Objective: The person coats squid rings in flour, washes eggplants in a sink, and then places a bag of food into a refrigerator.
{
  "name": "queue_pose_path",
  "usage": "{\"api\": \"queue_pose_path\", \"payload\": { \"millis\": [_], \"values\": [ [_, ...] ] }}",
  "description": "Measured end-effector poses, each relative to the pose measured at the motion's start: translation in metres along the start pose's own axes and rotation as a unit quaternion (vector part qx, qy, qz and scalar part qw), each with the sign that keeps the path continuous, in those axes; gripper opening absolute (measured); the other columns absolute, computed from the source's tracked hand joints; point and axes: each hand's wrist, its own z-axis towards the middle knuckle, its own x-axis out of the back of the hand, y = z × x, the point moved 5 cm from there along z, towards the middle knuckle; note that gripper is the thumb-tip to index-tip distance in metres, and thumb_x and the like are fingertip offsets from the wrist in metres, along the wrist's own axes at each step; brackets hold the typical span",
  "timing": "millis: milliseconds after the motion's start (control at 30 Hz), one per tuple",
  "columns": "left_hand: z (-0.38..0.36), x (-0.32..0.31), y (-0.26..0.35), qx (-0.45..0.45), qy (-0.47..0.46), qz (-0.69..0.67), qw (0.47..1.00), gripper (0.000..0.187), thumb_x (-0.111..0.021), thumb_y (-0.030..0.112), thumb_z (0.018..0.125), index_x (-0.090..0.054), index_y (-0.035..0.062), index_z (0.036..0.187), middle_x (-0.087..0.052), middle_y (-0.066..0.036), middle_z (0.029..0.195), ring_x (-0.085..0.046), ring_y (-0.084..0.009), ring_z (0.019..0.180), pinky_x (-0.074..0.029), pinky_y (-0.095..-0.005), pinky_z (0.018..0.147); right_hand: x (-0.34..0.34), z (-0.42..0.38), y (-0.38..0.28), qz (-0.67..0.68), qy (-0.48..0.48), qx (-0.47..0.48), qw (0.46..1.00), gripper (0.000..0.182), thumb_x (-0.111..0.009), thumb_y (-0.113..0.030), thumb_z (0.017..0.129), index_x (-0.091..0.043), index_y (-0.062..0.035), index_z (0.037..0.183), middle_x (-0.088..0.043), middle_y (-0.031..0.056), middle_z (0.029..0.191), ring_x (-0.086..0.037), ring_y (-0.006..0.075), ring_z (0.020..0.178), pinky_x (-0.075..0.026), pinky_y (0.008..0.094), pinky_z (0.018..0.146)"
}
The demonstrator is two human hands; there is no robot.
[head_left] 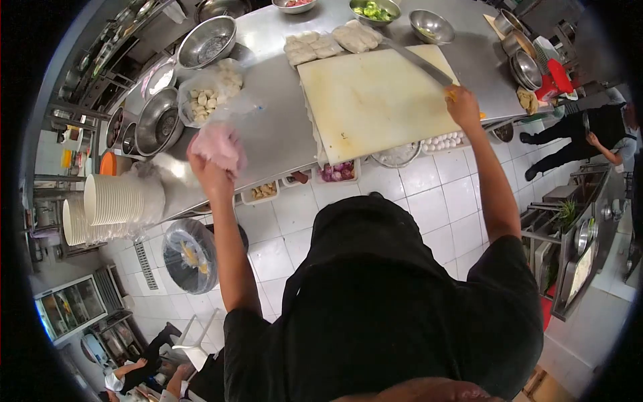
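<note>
My left hand (209, 175) is closed around a bunched pink cloth (222, 147), held over the front edge of the steel counter (278, 110). My right hand (462, 107) grips a knife (420, 65) by its yellow handle at the right side of the white cutting board (378, 100). Its broad blade slants across the board's far right corner, the tip near a pale folded bundle (357, 36). A second such bundle (311, 48) lies beside it. Beyond the cloth sits a clear plastic bag (231, 79) with pale peeled pieces (203, 105) in it.
Steel bowls (207, 43) stand at the left, and a bowl of chopped greens (374, 10) at the back. Stacked white containers (120, 199) occupy the left end. Below are red onions (338, 172), eggs (442, 142) and a lined bin (189, 258). A person (583, 130) stands far right.
</note>
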Motion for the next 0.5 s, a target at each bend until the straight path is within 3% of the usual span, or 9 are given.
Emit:
{"api": "queue_pose_path", "payload": {
  "millis": [67, 167, 267, 333, 433, 500],
  "values": [
    [0.003, -0.034, -0.003, -0.014, -0.054, 0.049, 0.997, 0.051, -0.044, -0.011, 0.076, -0.044, 0.0039, 0.125, -0.054, -0.013, 0.115, -0.058, -0.0246, 0.102, -0.053, -0.0339, 0.083, -0.014, 0.006, 0.024, -0.040, -0.032, 0.026, 0.998, 0.034, -0.066, -0.016, 0.075, -0.062, -0.0097, 0.109, -0.062, 0.0183, 0.103, -0.060, 0.0363, 0.093, -0.048, 0.0459, 0.083],
    [0.019, -0.082, -0.021, -0.054, -0.122, 0.185, 0.974, 0.055, -0.045, -0.010, 0.072, -0.046, 0.0042, 0.126, -0.056, -0.013, 0.114, -0.058, -0.0236, 0.103, -0.049, -0.0320, 0.086, -0.023, 0.015, 0.040, -0.011, -0.115, -0.022, 0.993, 0.039, -0.067, -0.017, 0.075, -0.058, -0.0091, 0.111, -0.062, 0.0186, 0.104, -0.059, 0.0375, 0.097, -0.047, 0.0452, 0.084],
    [0.030, -0.135, -0.059, -0.097, -0.191, 0.265, 0.940, 0.057, -0.049, -0.007, 0.070, -0.050, 0.0079, 0.125, -0.057, -0.014, 0.112, -0.057, -0.0259, 0.103, -0.046, -0.0333, 0.089, -0.029, 0.023, 0.049, 0.021, -0.131, -0.013, 0.991, 0.036, -0.068, -0.018, 0.074, -0.057, -0.0069, 0.107, -0.062, 0.0192, 0.103, -0.059, 0.0387, 0.096, -0.048, 0.0454, 0.082],
    [0.023, -0.165, -0.080, -0.159, -0.202, 0.409, 0.876, 0.054, -0.054, -0.002, 0.070, -0.055, 0.0119, 0.122, -0.056, -0.015, 0.111, -0.056, -0.0320, 0.101, -0.047, -0.0375, 0.087, -0.027, 0.023, 0.048, 0.056, -0.123, -0.021, 0.991, 0.033, -0.066, -0.016, 0.076, -0.053, -0.0062, 0.105, -0.062, 0.0204, 0.104, -0.058, 0.0393, 0.097, -0.047, 0.0456, 0.080],
    [0.002, -0.180, -0.143, -0.235, -0.249, 0.586, 0.735, 0.049, -0.061, 0.006, 0.070, -0.057, 0.0130, 0.118, -0.054, -0.015, 0.109, -0.053, -0.0352, 0.100, -0.047, -0.0417, 0.083, -0.027, 0.023, 0.055, 0.085, -0.148, -0.025, 0.985, 0.033, -0.062, -0.014, 0.079, -0.051, -0.0073, 0.109, -0.062, 0.0203, 0.104, -0.058, 0.0403, 0.097, -0.047, 0.0460, 0.080],
    [-0.024, -0.185, -0.146, -0.259, -0.199, 0.611, 0.722, 0.046, -0.063, 0.009, 0.070, -0.058, 0.0123, 0.116, -0.054, -0.015, 0.109, -0.053, -0.0347, 0.101, -0.047, -0.0431, 0.083, -0.015, 0.014, 0.058, 0.102, -0.113, -0.017, 0.988, 0.034, -0.063, -0.014, 0.079, -0.051, -0.0068, 0.110, -0.062, 0.0209, 0.104, -0.059, 0.0409, 0.095, -0.048, 0.0457, 0.079]
  ]
}}
